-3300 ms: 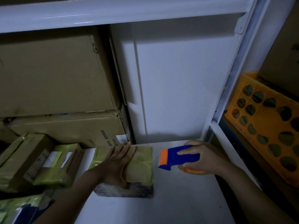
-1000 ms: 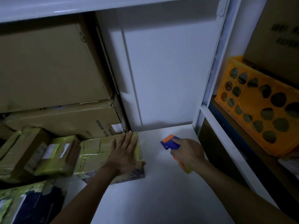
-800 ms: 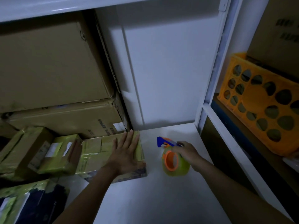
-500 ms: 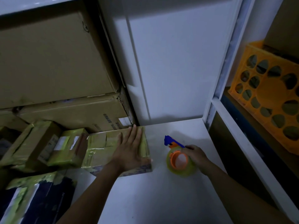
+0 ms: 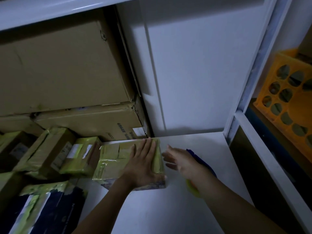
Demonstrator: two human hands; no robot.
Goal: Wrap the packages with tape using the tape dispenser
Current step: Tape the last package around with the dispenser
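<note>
A brown package (image 5: pixel 116 159) wrapped in yellowish tape lies on the white shelf (image 5: pixel 168 208). My left hand (image 5: pixel 143 163) presses flat on its right half, fingers straight. My right hand (image 5: pixel 184 162) hovers just right of the package with fingers spread, reaching toward its right edge and holding nothing. The blue tape dispenser (image 5: pixel 201 162) with its yellow-green tape roll (image 5: pixel 192 189) rests on the shelf behind and under my right wrist, mostly hidden by it.
More taped packages (image 5: pixel 49 149) crowd the left, with dark ones (image 5: pixel 47 208) in front. Large cardboard boxes (image 5: pixel 64 65) are stacked behind them. A white upright (image 5: pixel 249 73) separates this bay from an orange crate (image 5: pixel 287 102) on the right.
My right hand has let go of the tape dispenser, which now sits on the shelf, and has moved left toward the package with fingers open. My left hand stays pressed on the package.
</note>
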